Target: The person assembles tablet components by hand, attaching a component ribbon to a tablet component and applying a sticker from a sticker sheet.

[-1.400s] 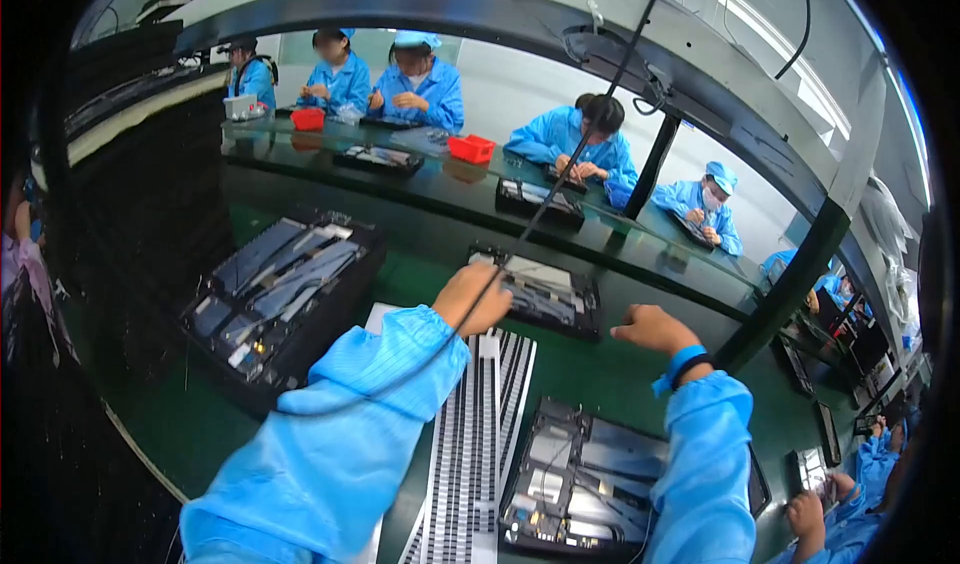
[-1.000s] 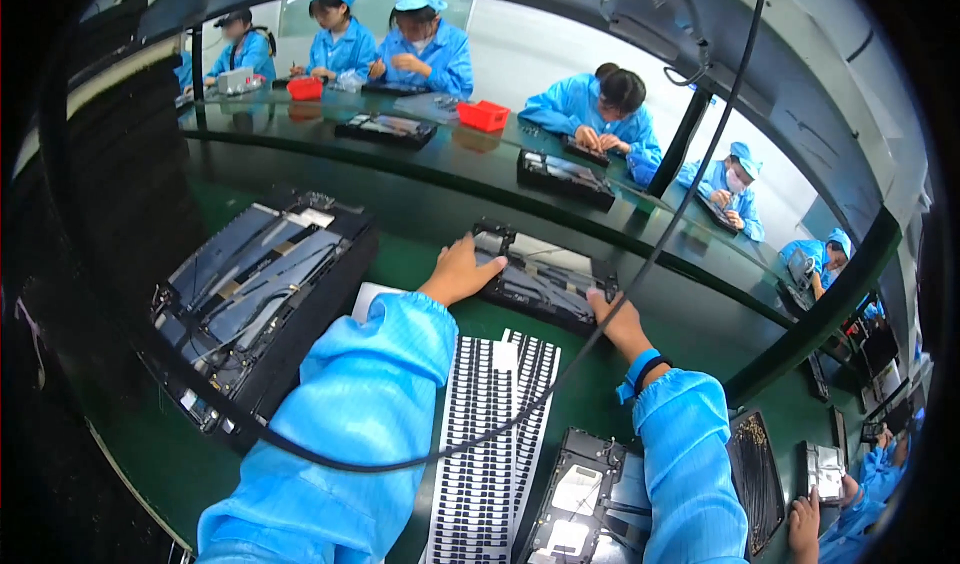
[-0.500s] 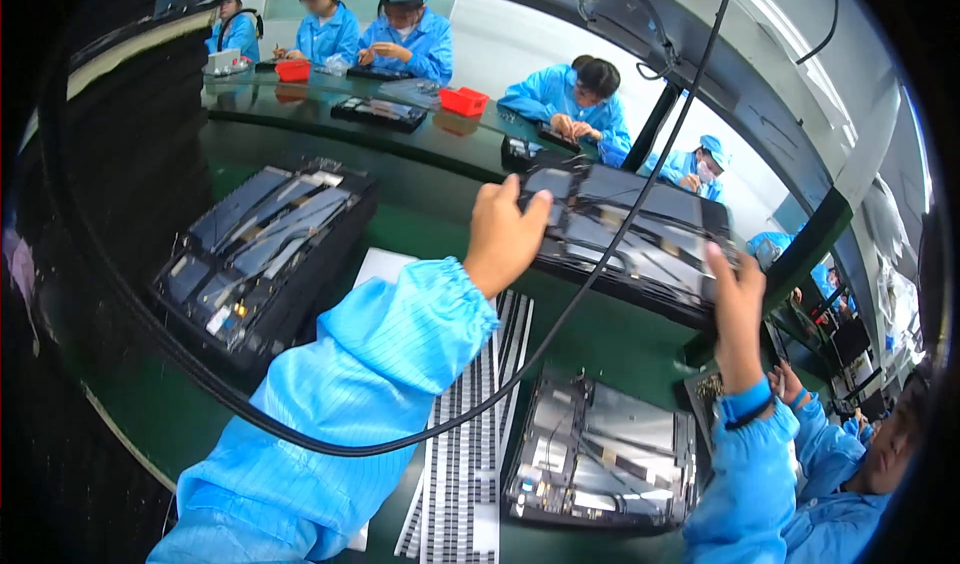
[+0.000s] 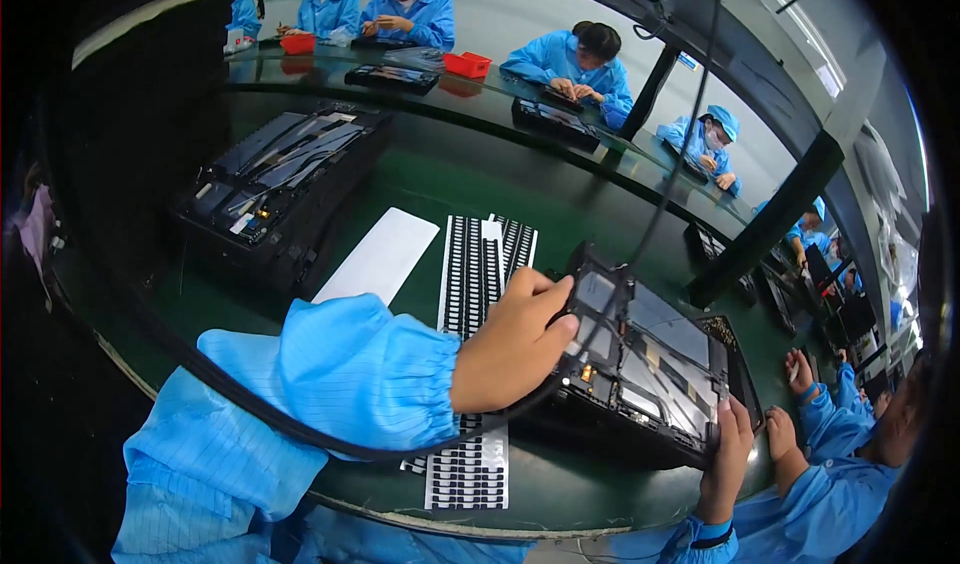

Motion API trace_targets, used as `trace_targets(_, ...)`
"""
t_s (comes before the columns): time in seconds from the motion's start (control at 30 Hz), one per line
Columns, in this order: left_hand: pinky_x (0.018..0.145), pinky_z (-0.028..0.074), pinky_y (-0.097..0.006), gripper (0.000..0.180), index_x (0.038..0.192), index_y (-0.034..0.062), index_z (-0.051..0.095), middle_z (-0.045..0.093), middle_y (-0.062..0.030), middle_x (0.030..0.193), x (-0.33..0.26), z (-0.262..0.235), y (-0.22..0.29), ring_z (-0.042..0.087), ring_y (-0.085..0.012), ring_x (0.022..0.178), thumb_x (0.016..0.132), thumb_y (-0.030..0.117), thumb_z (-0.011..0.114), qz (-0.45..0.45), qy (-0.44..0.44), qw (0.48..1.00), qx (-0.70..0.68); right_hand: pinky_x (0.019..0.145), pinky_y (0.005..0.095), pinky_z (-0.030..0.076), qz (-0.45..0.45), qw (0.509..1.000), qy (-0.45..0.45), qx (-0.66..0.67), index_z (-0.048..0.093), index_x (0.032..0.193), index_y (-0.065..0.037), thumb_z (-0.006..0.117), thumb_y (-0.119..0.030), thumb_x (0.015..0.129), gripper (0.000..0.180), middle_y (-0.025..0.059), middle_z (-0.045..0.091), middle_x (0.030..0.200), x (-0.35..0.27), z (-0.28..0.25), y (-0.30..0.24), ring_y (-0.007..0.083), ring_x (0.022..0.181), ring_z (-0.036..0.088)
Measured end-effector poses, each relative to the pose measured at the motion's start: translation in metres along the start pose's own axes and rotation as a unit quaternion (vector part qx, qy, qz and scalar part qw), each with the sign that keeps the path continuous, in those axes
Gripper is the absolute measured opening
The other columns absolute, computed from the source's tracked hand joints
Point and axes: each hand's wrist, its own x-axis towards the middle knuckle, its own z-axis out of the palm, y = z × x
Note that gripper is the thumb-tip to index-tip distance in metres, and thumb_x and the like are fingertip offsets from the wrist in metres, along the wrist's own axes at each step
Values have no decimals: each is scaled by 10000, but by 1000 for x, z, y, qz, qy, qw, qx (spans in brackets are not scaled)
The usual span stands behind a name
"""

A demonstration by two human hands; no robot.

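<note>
Over the green tabletop (image 4: 420, 179), left hand (image 4: 515, 339) clamps the near-left corner of the black tray (image 4: 650, 364), right hand (image 4: 728, 454) pinches its right edge — best kept level, grips firm.

Lighting was bright and even, from overhead strip fixtures (image 4: 800, 24) at upper right; green table (image 4: 560, 474) showed soft sheen, shadows weak. Heavy fisheye: straight edges bowed, black vignette ringed the frame. Centre was sharp; far workers and rim areas were soft and smeared.
</note>
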Motion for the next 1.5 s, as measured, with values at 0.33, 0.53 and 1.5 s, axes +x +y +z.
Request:
trace_targets(0.33,817,338,-346,329,1079,-20,481,450,-141,977,-42,-28,-21,427,-278,915,778,110,514,82,-40,991,95,816,251,362,-148,969,130,-146,460,1116,21,483,-136,841,317,97,508,1039,-27,6,4,149,907,475)
trace_targets(0.53,734,357,-364,239,894,19,577,517,-112,878,-71,-39,-15,485,-247,830,662,71,597,140,-228,954,137,632,288,434,-210,938,-128,-244,587,809,-11,611,-14,705,107,126,571,788,-128,73,-21,223,700,546)
trace_targets(1.5,854,407,-395,362,1053,-28,522,485,-216,1104,-78,-126,37,488,-338,1009,692,-9,524,19,-381,876,295,595,248,343,-102,989,-86,-60,505,687,27,533,38,664,38,101,487,727,-115,49,-28,162,651,436)
